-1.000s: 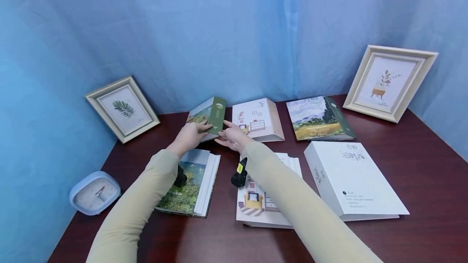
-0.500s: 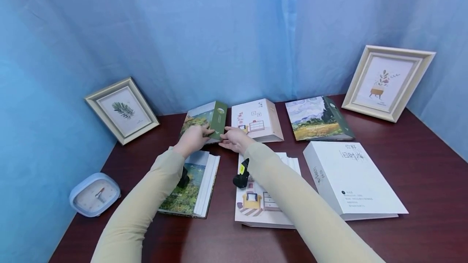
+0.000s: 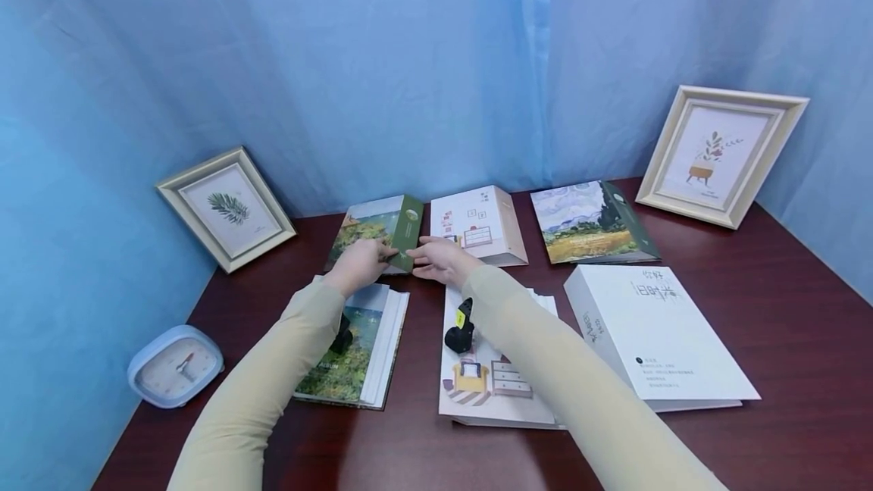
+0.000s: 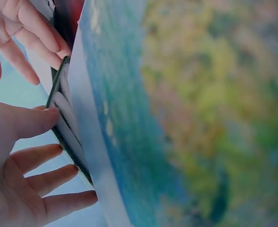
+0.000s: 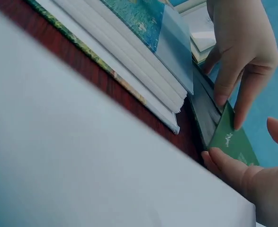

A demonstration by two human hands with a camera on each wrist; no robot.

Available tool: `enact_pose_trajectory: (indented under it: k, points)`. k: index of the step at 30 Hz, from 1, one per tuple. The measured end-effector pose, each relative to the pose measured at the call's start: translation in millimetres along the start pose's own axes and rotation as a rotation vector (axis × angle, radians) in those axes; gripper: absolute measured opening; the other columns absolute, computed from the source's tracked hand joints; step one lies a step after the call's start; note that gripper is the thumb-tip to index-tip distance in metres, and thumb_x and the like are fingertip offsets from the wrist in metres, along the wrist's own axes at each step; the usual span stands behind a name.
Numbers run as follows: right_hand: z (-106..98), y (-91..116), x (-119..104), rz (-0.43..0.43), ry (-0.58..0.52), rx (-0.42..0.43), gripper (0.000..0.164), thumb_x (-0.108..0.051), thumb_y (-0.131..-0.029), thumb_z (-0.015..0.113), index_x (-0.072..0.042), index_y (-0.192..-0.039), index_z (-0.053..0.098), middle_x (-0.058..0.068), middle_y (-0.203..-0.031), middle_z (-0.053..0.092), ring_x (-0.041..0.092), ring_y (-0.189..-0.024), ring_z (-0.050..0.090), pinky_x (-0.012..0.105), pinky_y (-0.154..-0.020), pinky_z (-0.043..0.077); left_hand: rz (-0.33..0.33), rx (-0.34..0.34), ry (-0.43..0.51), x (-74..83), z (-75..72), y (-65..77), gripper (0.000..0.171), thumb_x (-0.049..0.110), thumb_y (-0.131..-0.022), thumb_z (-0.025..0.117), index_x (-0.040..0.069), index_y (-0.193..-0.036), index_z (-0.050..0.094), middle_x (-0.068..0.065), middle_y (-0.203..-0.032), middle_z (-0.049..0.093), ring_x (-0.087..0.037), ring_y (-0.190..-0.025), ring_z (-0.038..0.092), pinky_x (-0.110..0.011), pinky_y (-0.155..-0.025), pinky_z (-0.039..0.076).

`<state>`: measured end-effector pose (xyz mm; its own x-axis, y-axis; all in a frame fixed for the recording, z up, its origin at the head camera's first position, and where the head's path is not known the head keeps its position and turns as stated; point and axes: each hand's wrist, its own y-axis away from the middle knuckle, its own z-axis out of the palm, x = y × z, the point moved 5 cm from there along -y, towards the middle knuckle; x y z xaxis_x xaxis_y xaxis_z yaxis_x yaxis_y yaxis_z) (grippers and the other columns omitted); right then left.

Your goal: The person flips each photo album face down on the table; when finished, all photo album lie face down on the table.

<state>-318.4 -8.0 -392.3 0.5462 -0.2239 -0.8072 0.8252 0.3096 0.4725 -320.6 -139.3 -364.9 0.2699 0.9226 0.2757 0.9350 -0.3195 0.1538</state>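
Note:
At the back of the table lies a photo album (image 3: 371,222) with a landscape cover and a green spine. My left hand (image 3: 358,262) holds its near end, with thumb and fingertips on either side of the edge (image 4: 68,131) in the left wrist view. My right hand (image 3: 442,259) touches the near corner of the green spine with extended fingertips. Its thumb stands apart from the spine (image 5: 228,135) in the right wrist view. Below my left wrist lies a second landscape album (image 3: 341,370), its white page edges showing. A white album with a furniture drawing (image 3: 470,400) lies under my right forearm.
Right of the held album stand a white-and-pink album (image 3: 477,214) and another landscape album (image 3: 586,229). A large white album (image 3: 668,339) lies in front of them. Picture frames lean at left (image 3: 228,207) and right (image 3: 723,157). A blue clock (image 3: 176,367) stands at front left.
The held album has shifted slightly toward me and lies flatter, showing more of its cover. Both hands have moved slightly nearer with it.

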Motion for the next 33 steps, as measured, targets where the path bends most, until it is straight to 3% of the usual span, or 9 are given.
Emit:
enact_pose_trajectory:
  k: [7, 13, 15, 19, 25, 27, 29, 31, 33]
  points:
    - [-1, 5, -7, -0.025, 0.01, -0.012, 0.063, -0.005, -0.097, 0.052, -0.01, -0.152, 0.021, 0.019, -0.147, 0.036, 0.031, -0.134, 0.041, 0.036, -0.108, 0.037, -0.014, -0.016, -0.021, -0.4, 0.1, 1.4, 0.039, 0.01, -0.095, 0.057, 0.009, -0.133, 0.055, -0.018, -0.143, 0.045, -0.027, -0.111, 0.061, -0.031, -0.072, 0.049]
    - [-2, 10, -8, -0.032, 0.048, -0.018, 0.062, -0.008, -0.098, 0.051, -0.007, -0.151, 0.02, 0.018, -0.148, 0.035, 0.03, -0.134, 0.041, 0.037, -0.109, 0.037, 0.039, 0.017, -0.043, 1.3, -3.4, 4.7, 0.034, 0.012, -0.096, 0.056, 0.005, -0.129, 0.059, -0.015, -0.129, 0.059, -0.026, -0.11, 0.061, -0.038, -0.086, 0.052]
    - [-2, 11, -10, -0.046, 0.06, -0.018, 0.062, -0.009, -0.098, 0.051, -0.006, -0.151, 0.019, 0.018, -0.149, 0.035, 0.031, -0.133, 0.041, 0.037, -0.109, 0.037, 0.051, 0.031, -0.041, 1.3, -5.7, 6.0, 0.033, 0.012, -0.096, 0.055, 0.005, -0.128, 0.06, -0.014, -0.126, 0.061, -0.026, -0.105, 0.064, -0.037, -0.083, 0.053]
    - [-2, 14, -13, -0.068, 0.077, -0.022, 0.063, -0.011, -0.098, 0.052, -0.005, -0.151, 0.018, 0.017, -0.149, 0.035, 0.031, -0.133, 0.042, 0.038, -0.108, 0.037, 0.039, 0.042, -0.022, -1.1, -11.9, 8.9, 0.034, 0.014, -0.097, 0.054, 0.006, -0.129, 0.059, -0.014, -0.126, 0.061, -0.02, -0.077, 0.066, -0.031, -0.066, 0.05]
    - [0, 23, -16, -0.069, 0.093, -0.026, 0.064, -0.011, -0.098, 0.052, -0.006, -0.151, 0.017, 0.017, -0.149, 0.034, 0.032, -0.134, 0.04, 0.039, -0.108, 0.038, 0.045, 0.097, -0.01, -3.8, -26.4, 20.4, 0.036, 0.015, -0.097, 0.055, 0.007, -0.132, 0.057, -0.017, -0.13, 0.058, -0.011, -0.047, 0.047, -0.027, -0.051, 0.04]
    - [1, 26, -16, -0.067, 0.102, -0.033, 0.065, -0.011, -0.097, 0.052, -0.006, -0.151, 0.017, 0.017, -0.149, 0.034, 0.033, -0.134, 0.04, 0.039, -0.108, 0.038, 0.059, 0.116, 0.002, -5.5, -30.8, 25.8, 0.036, 0.015, -0.097, 0.055, 0.007, -0.132, 0.056, -0.017, -0.131, 0.057, -0.012, -0.046, 0.046, -0.028, -0.051, 0.04]
    - [4, 29, -15, -0.066, 0.114, -0.043, 0.065, -0.011, -0.097, 0.053, -0.006, -0.151, 0.017, 0.018, -0.149, 0.035, 0.033, -0.134, 0.04, 0.04, -0.107, 0.038, 0.069, 0.133, 0.022, -8.0, -34.3, 31.4, 0.037, 0.015, -0.096, 0.055, 0.007, -0.132, 0.056, -0.017, -0.131, 0.057, -0.015, -0.053, 0.054, -0.03, -0.054, 0.044]
    - [7, 32, -14, -0.068, 0.128, -0.056, 0.065, -0.011, -0.097, 0.053, -0.006, -0.151, 0.017, 0.019, -0.148, 0.035, 0.034, -0.134, 0.04, 0.042, -0.107, 0.038, 0.084, 0.147, 0.031, -11.2, -36.8, 36.5, 0.037, 0.016, -0.096, 0.056, 0.005, -0.131, 0.057, -0.018, -0.131, 0.056, -0.02, -0.07, 0.064, -0.034, -0.062, 0.05]
    - [10, 35, -14, -0.066, 0.141, -0.073, 0.065, -0.011, -0.097, 0.053, -0.006, -0.151, 0.017, 0.019, -0.148, 0.036, 0.034, -0.135, 0.038, 0.044, -0.107, 0.038, 0.086, 0.155, 0.046, -14.8, -39.0, 41.8, 0.038, 0.017, -0.096, 0.056, 0.004, -0.131, 0.056, -0.019, -0.132, 0.056, -0.027, -0.092, 0.066, -0.04, -0.074, 0.053]
